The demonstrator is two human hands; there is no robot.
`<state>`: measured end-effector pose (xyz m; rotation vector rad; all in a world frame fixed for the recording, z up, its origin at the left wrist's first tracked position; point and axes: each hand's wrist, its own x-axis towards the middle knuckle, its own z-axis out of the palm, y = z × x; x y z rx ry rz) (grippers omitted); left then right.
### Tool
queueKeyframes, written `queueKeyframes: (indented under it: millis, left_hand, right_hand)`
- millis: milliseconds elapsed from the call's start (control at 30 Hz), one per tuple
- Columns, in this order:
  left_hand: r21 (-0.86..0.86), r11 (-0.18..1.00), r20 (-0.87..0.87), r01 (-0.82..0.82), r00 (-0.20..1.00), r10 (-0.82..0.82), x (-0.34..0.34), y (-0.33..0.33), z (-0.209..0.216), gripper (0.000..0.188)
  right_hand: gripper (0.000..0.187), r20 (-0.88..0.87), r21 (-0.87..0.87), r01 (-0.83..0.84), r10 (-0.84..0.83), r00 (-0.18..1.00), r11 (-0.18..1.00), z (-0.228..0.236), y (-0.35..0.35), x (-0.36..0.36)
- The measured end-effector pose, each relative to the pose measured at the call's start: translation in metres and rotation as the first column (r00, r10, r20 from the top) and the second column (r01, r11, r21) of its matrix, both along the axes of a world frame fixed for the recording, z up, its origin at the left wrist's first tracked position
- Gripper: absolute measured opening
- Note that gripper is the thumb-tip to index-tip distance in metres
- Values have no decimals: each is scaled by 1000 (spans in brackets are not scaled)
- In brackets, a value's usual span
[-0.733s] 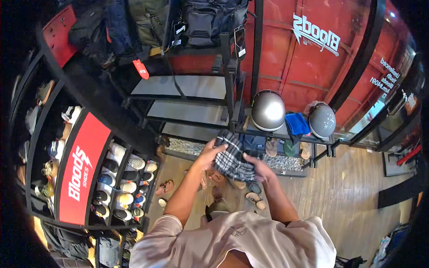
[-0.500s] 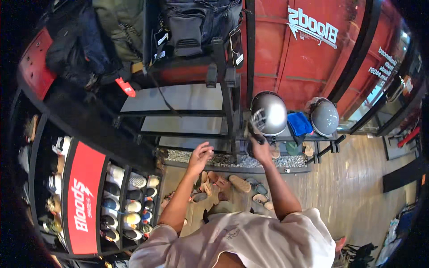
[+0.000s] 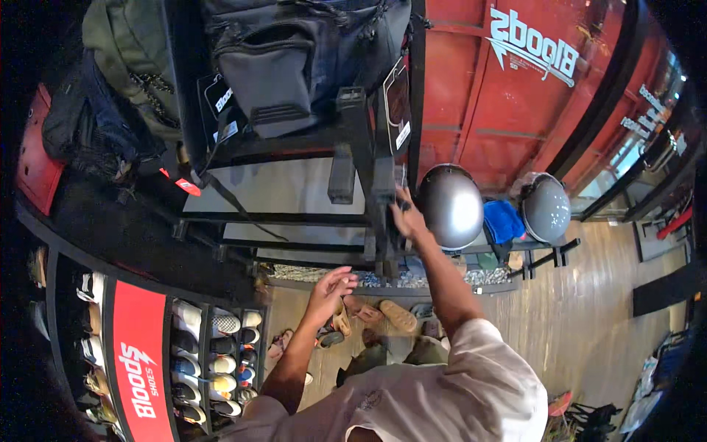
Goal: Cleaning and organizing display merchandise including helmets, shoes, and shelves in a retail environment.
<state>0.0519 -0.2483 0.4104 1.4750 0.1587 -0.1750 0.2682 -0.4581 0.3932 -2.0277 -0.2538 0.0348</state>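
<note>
a shop interior seen from above: a red panelled wall (image 3: pixel 471 81) at the back, a wooden plank floor (image 3: pixel 589 324) to the right, and a dark metal shelf rack (image 3: pixel 294 191) with pale boards filling the middle. the rack is the landmark here. its upright post (image 3: pixel 383 206) runs roughly up and down the picture, its long axis pointing from the floor toward the hanging bags. a large black backpack (image 3: pixel 294 59) hangs above the rack, and an olive-green bag (image 3: pixel 125 51) hangs up and to the left of it.

the right hand (image 3: pixel 406 217) is raised against the right side of the rack's post, touching it or something on it; the fingers curl inward, but whether they clamp anything cannot be told, as the post hides them. just right of that hand, on the rack's right-hand ledge, sits a grey helmet (image 3: pixel 451 206), dome facing up. further right on the same ledge lies a folded blue cloth (image 3: pixel 504 221), then a second grey helmet (image 3: pixel 545 208).

the left hand (image 3: pixel 331 289) hovers below the rack's lowest board, palm loose, fingers spread apart and slightly bent, holding nothing. below the rack, sandals (image 3: pixel 398 315) lie on the floor. to the lower left of the rack stands a shoe display (image 3: pixel 213 346) with rows of pale shoes beside a red sign panel (image 3: pixel 140 361).
</note>
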Motion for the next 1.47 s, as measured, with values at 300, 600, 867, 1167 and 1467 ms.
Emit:
queueKeyframes:
  millis: [300, 600, 867, 1167, 1467]
  left_hand:
    - [-81, 947, -17, -312, 950, 311, -3, -56, 5, 34]
    - [39, 906, 62, -422, 906, 419, -12, -105, 41, 36]
    - [74, 785, 22, -615, 788, 615, -60, -113, 37, 31]
    - [72, 804, 2, -591, 806, 592, -39, -116, 27, 36]
    - [77, 831, -32, -552, 831, 555, -21, -131, 40, 34]
  right_hand:
    - [60, 70, 235, -208, 197, 978, 950, -37, -15, -59]
    - [89, -626, 571, 347, 121, 770, 744, 21, -64, -30]
    - [60, -55, 603, 167, -169, 984, 780, 34, -3, 102]
    - [57, 83, 169, 33, -48, 995, 985, -9, 34, 118]
    - [63, 175, -33, 26, -20, 984, 999, -24, 39, 180]
